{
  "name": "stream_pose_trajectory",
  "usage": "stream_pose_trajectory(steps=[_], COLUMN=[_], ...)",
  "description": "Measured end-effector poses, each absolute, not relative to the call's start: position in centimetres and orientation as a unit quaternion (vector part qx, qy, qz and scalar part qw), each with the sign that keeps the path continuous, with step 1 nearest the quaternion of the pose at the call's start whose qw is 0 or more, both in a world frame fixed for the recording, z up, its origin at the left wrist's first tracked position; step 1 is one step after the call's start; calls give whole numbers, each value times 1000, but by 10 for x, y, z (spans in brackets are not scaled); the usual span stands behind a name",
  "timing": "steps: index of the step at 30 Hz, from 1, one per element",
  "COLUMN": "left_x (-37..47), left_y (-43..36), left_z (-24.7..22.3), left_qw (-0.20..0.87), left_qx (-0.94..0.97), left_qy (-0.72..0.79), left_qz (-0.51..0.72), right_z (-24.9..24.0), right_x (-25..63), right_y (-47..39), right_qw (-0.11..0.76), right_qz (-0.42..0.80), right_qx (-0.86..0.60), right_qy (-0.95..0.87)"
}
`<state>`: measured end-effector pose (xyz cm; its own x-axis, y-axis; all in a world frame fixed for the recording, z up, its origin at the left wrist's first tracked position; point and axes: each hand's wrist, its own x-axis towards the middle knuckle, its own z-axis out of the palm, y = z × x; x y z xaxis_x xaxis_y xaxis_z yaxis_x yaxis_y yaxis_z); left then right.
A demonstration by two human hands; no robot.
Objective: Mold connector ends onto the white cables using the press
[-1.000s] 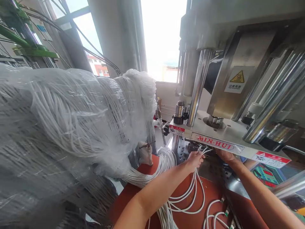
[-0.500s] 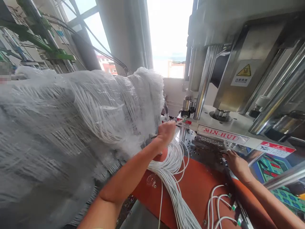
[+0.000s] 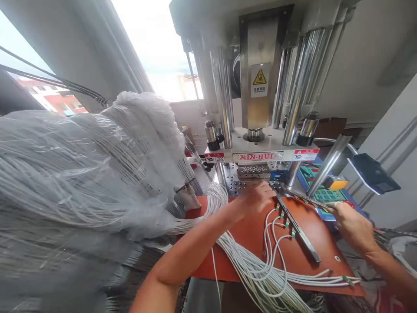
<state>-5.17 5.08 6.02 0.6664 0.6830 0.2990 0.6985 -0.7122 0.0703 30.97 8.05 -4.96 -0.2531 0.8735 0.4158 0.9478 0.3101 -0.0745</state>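
My right hand is closed on the near end of a long, narrow metal bar, which slants toward the front of the press. My left hand, smeared by motion, hangs over the orange mat just before the press, close to the bar's far end. Its fingers look curled, but what they hold, if anything, is unclear. A second metal bar lies on the mat. White cables with green-tipped ends line its left side. Below my left forearm runs a thick bundle of white cables.
The MIN-HUI press, with upright posts and a patterned metal block, stands ahead. Plastic-wrapped cable bundles fill the left. At right are a green control panel and a dark device on a bent arm.
The view has turned right. My left hand has moved from beside the press's left post to before its middle. My right hand has drawn back from the press, holding a metal bar.
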Motion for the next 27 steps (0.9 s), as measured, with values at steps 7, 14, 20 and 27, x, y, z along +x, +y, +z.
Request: stream_pose_trajectory(steps=[7, 14, 20, 27], left_x=[-3, -19, -29, -32], left_y=[106, 86, 60, 52], left_z=[7, 7, 1, -2], left_qw=[-90, -76, -64, -73], left_qx=[-930, -928, -907, -900], left_qy=[-357, -366, -415, -424], left_qz=[-7, -11, -34, -64], right_z=[-59, -57, -51, -42], right_x=[277, 239, 199, 223], right_y=[90, 107, 113, 64], right_qw=[213, 170, 118, 182], right_qz=[-72, -74, -58, 81], right_qx=[-539, -522, -475, -411], right_qy=[-812, -832, -870, -890])
